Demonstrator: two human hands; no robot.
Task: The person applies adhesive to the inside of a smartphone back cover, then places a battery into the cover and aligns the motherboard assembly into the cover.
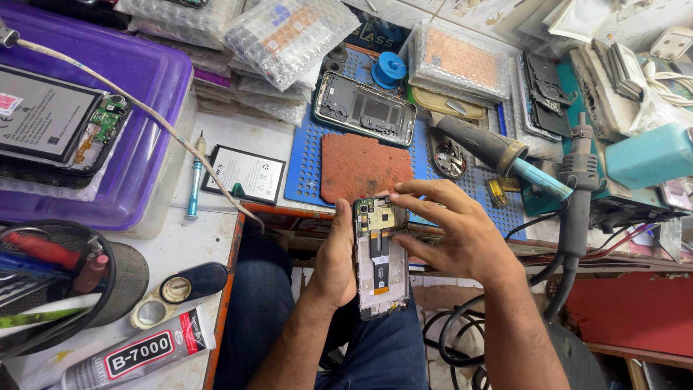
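Here's the opened phone (pixel 380 256), back cover off and circuit board showing, held upright over the person's lap just in front of the bench edge. The left hand (pixel 333 263) is wrapped around its left side, thumb pressed along the frame, clamped firmly on it. The right hand (pixel 455 231) comes in from the other side, fingertips (pixel 395 196) bunched together at the top of the board near the camera area (whether they pinch a small part there is too fine to tell). Just beyond the phone, on the blue perforated mat (pixel 310 166), lies a reddish-brown pad (pixel 364 167), and past that an empty phone frame (pixel 364 108). To the left sit a flat battery (pixel 245 173) and a teal screwdriver (pixel 193 180); to the right, a soldering iron (pixel 498 153) rests near a hot-air handle (pixel 577 188). A tube of glue (pixel 137 354) lies at the near left.
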